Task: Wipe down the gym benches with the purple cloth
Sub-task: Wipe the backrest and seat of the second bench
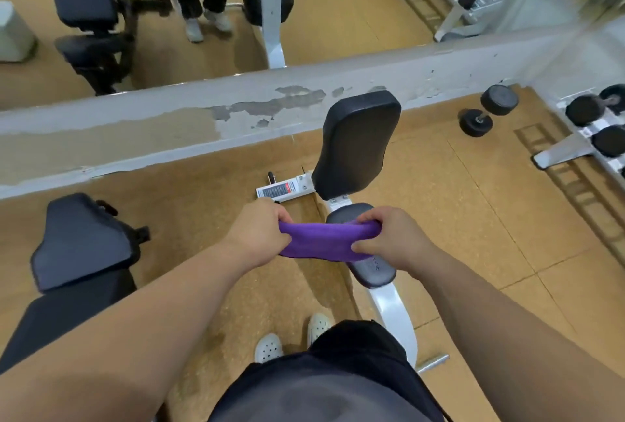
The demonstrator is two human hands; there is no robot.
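Note:
The purple cloth (324, 239) is stretched between my two hands in the middle of the view. My left hand (258, 234) grips its left end and my right hand (389, 239) grips its right end. Right behind and below the cloth stands a white-framed bench with a black upright back pad (356, 144) and a small black seat (375, 271), which the cloth and my right hand partly hide. A second black bench (79, 247) lies at the lower left.
A wall mirror above a peeling grey ledge (236, 107) faces me, reflecting benches and a person's legs. Two loose dumbbells (487, 110) lie on the cork floor at the right. A dumbbell rack (595, 130) stands at the far right.

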